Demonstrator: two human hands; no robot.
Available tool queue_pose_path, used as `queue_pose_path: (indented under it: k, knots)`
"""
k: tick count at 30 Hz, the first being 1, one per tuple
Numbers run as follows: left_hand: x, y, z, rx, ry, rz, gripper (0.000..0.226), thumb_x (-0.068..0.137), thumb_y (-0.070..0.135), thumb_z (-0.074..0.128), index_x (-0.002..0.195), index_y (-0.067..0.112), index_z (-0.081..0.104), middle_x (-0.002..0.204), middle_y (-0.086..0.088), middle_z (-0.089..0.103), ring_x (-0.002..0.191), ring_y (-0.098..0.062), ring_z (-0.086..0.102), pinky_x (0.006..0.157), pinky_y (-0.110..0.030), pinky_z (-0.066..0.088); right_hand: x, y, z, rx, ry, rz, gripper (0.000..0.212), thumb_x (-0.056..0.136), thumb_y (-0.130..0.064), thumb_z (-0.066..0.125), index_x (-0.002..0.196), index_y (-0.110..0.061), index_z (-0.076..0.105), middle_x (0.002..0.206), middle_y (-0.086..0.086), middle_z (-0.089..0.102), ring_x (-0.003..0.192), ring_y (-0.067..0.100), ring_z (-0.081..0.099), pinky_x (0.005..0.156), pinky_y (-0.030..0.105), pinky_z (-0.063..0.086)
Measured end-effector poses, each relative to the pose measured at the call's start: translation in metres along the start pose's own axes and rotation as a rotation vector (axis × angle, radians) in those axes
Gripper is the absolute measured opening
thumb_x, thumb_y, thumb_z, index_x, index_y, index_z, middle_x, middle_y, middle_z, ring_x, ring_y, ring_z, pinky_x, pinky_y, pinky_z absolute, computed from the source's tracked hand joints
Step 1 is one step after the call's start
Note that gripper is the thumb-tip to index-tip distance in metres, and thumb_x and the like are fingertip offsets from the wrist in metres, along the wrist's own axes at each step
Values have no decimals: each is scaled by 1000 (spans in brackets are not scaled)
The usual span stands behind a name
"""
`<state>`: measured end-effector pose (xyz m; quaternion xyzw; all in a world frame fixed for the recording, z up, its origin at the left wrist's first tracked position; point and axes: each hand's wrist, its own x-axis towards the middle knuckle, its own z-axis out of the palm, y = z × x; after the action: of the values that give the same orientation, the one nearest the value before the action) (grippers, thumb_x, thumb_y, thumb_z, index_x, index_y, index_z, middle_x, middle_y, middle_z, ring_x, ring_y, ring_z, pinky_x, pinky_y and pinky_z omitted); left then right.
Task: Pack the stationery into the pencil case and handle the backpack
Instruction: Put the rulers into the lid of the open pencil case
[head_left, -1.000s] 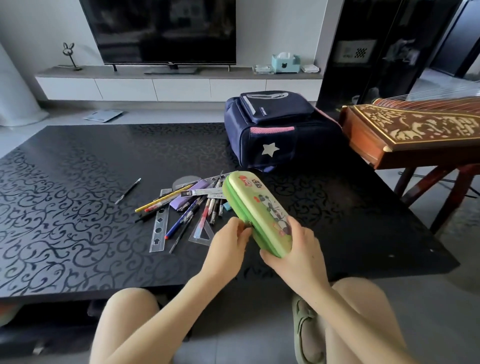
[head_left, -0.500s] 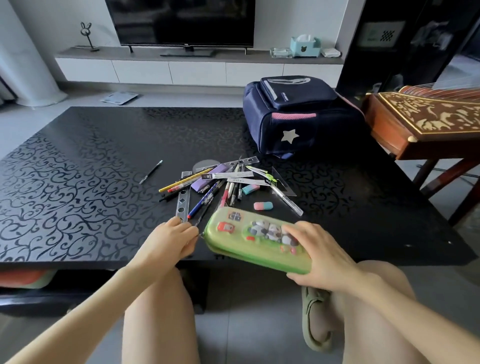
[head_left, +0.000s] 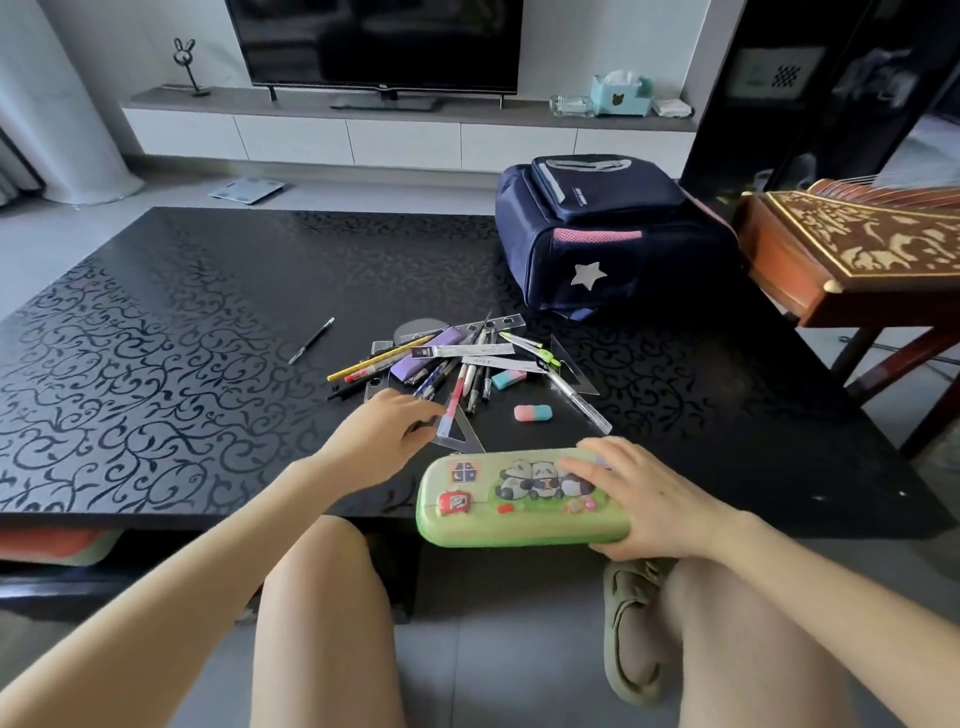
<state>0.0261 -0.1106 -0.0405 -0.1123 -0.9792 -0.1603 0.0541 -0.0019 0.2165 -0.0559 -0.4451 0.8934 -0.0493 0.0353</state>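
A green pencil case (head_left: 498, 514) with panda pictures lies closed at the black table's front edge. My right hand (head_left: 639, 493) grips its right end, fingers over the lid and thumb underneath. My left hand (head_left: 384, 436) hovers with relaxed fingers over the near end of a pile of stationery (head_left: 452, 364): pens, pencils, clear rulers and set squares. Two pink-and-blue erasers (head_left: 532, 413) lie beside the pile. A lone dark pen (head_left: 310, 340) lies to the left. The navy backpack (head_left: 602, 234) with a white star stands at the back right.
The black patterned table (head_left: 156, 364) is wide and bare on its left half. A carved wooden instrument (head_left: 852, 254) on a stand stands close to the table's right side. My knees and a green sandal (head_left: 631, 618) are below the front edge.
The case went from tilted up in both hands to lying flat at the table's edge. My left hand let go of it and moved forward over the stationery pile.
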Motion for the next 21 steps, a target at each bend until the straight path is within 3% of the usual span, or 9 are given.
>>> queue_pose_path:
  k: [3, 6, 9, 11, 13, 15, 16, 19, 21]
  knots:
    - [-14, 3, 9, -93, 2, -58, 28, 93, 24, 51, 118, 17, 61, 112, 0, 66, 106, -20, 55, 83, -18, 34, -9, 13, 2, 73, -122, 114, 98, 65, -63, 68, 145, -39, 16, 150, -6, 18, 136, 11, 16, 110, 28, 27]
    - [-16, 13, 18, -289, -165, -107, 46, 83, 54, 52, 122, 29, 56, 121, 9, 61, 110, -9, 55, 89, -17, 38, -6, 18, -5, 168, -197, 194, 101, 63, -61, 72, 143, -48, 12, 146, -22, 14, 137, 0, 9, 110, 25, 21]
    - [-11, 28, 17, -626, -270, -154, 67, 66, 76, 51, 121, 38, 52, 122, 13, 57, 111, -4, 54, 96, -22, 43, 5, 26, -23, 459, -286, 271, 92, 62, -59, 74, 139, -52, 25, 140, -26, 32, 130, -2, 30, 109, 21, 25]
    - [-5, 29, 14, -780, -269, -196, 49, 78, 64, 53, 117, 35, 53, 115, 12, 60, 108, -3, 57, 96, -22, 43, 14, 33, -38, 621, -261, 350, 82, 57, -70, 70, 132, -50, 42, 132, -25, 48, 120, -3, 46, 105, 23, 34]
    - [3, 23, 16, -866, -194, -260, 39, 86, 57, 45, 112, 30, 56, 107, 9, 64, 102, -4, 60, 95, -27, 45, 27, 40, -46, 719, -107, 433, 55, 66, -61, 70, 116, -40, 61, 114, -19, 64, 106, 1, 58, 96, 26, 45]
    - [15, 14, 21, -763, -86, -389, 42, 94, 50, 35, 100, 17, 61, 98, -2, 67, 94, -17, 61, 88, -35, 48, 47, 48, -44, 668, 40, 493, 23, 80, -44, 67, 99, -31, 70, 98, -14, 69, 96, 8, 62, 87, 30, 48]
    - [19, 10, 25, -613, -18, -402, 42, 97, 41, 33, 89, 11, 61, 90, -10, 66, 88, -25, 60, 83, -40, 48, 56, 51, -41, 625, 79, 513, 19, 83, -41, 64, 96, -28, 71, 95, -13, 69, 94, 11, 63, 86, 33, 49]
    - [20, -11, 38, 40, 118, -146, 9, 80, 16, 60, 76, 21, 67, 82, -9, 65, 76, -34, 57, 70, -40, 47, 74, 64, -31, 549, 102, 595, 25, 87, -37, 61, 103, -20, 70, 104, -6, 68, 98, 17, 61, 90, 40, 48]
    - [18, -14, 46, 266, 27, -44, 26, 65, 23, 73, 89, 32, 73, 101, -9, 67, 92, -35, 60, 77, -45, 47, 75, 73, -27, 475, 89, 619, 29, 88, -36, 60, 107, -16, 68, 108, -2, 67, 101, 19, 61, 91, 41, 47]
